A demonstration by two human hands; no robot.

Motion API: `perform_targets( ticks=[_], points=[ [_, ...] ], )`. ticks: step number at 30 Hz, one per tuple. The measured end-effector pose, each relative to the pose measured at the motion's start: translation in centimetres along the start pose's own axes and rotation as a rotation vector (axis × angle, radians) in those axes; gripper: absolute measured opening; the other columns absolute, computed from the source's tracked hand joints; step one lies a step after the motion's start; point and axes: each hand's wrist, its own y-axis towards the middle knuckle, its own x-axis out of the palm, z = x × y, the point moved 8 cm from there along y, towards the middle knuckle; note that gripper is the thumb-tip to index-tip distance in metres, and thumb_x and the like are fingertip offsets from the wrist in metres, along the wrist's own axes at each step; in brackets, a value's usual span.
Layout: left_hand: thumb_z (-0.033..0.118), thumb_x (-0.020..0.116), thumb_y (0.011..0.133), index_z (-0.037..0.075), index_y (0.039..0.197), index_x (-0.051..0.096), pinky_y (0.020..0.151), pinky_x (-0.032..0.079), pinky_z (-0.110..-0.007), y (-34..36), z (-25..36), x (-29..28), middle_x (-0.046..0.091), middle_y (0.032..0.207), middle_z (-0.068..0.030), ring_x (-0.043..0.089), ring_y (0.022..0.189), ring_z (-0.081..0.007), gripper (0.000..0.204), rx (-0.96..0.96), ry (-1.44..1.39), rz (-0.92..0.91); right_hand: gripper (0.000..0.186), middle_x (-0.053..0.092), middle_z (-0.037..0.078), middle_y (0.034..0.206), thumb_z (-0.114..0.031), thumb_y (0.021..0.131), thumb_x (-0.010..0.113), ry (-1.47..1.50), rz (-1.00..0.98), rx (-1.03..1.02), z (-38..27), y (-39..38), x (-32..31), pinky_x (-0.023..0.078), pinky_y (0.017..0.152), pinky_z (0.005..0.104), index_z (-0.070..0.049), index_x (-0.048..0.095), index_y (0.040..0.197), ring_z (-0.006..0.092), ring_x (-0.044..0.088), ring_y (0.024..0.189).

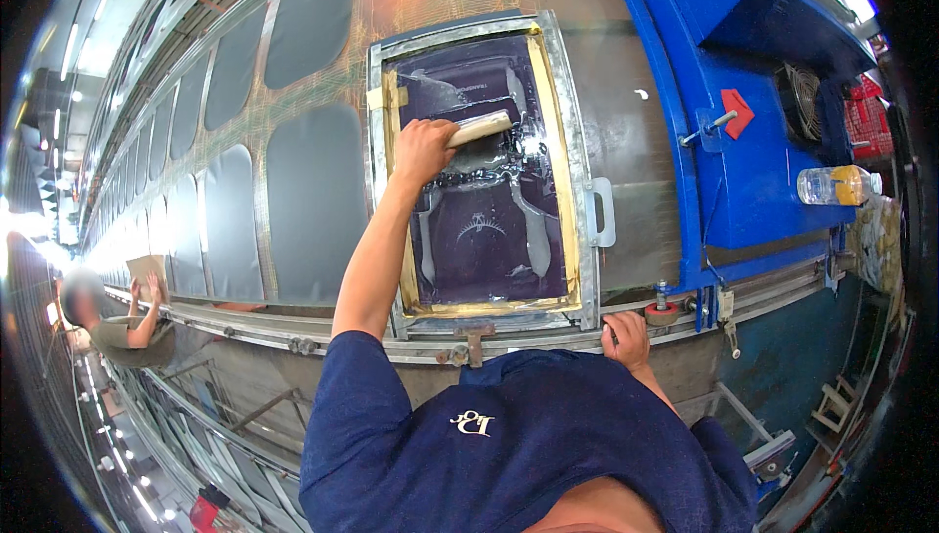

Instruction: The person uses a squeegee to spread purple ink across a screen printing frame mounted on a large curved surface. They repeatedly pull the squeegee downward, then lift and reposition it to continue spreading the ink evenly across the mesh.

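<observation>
My left hand (424, 151) is wrapped round the pale handle of a squeegee (483, 128), which lies across the upper half of a screen printing frame (581, 279). Dark purple mesh (489, 264) fills the frame, with yellowish tape along its inner edges. Wet, shiny streaks and greyish smears of ink show on the mesh around the squeegee. At the frame's near right corner my right hand (627, 339) rests by the metal rail, its fingers curled. A small dark thing shows at those fingers; its kind is unclear.
Rows of dark grey rounded panels (305, 205) lie along the table to the left. On the right stands a blue machine (758, 176) with a plastic bottle (838, 186) on it. A metal rail (279, 330) runs along the near edge. Another person (132, 328) holds a brown sheet at far left.
</observation>
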Motion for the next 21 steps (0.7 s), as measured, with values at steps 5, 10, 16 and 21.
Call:
perform_targets(
  ticks=[5,10,16,21],
  points=[
    [0.035,0.075,0.079,0.013,0.100,0.076,0.078,0.055,-0.049,-2.3,-1.6,-2.6,0.074,0.086,-0.0134,0.071,0.085,-0.0353,0.031,-0.416,-0.018,-0.183,0.025,0.067,0.011,0.100,-0.009,0.079,0.070,-0.001,0.015,0.023,0.1,-0.2,0.1,0.049,0.087,0.0447,-0.006,0.069,0.103,0.0329,0.063,0.097],
    [0.036,0.074,0.078,0.007,0.097,0.075,0.084,0.056,-0.052,-8.5,-5.8,-3.7,0.073,0.093,-0.0225,0.071,0.094,-0.0432,0.036,-0.906,0.017,-0.075,0.024,0.067,0.011,0.100,-0.010,0.080,0.070,0.001,0.004,0.007,0.2,-0.3,0.2,0.049,0.087,0.0450,-0.006,0.070,0.103,0.0329,0.063,0.097],
    [0.033,0.074,0.080,0.001,0.095,0.074,0.083,0.057,-0.053,-7.1,-3.2,-2.0,0.073,0.096,-0.0257,0.071,0.091,-0.0461,0.036,-0.962,0.078,0.038,0.024,0.067,0.010,0.099,-0.010,0.079,0.070,0.005,0.021,0.015,0.1,-0.3,-0.1,0.049,0.087,0.0445,-0.006,0.070,0.103,0.0325,0.064,0.097],
    [0.030,0.075,0.079,0.007,0.095,0.076,0.081,0.056,-0.052,-1.3,-0.2,-0.2,0.074,0.092,-0.0195,0.072,0.087,-0.0395,0.028,-0.670,-0.052,-0.058,0.025,0.066,0.010,0.099,-0.011,0.080,0.070,0.012,-0.008,0.021,0.3,-0.1,-0.1,0.049,0.086,0.0439,-0.006,0.069,0.105,0.0317,0.064,0.099]
  ],
)
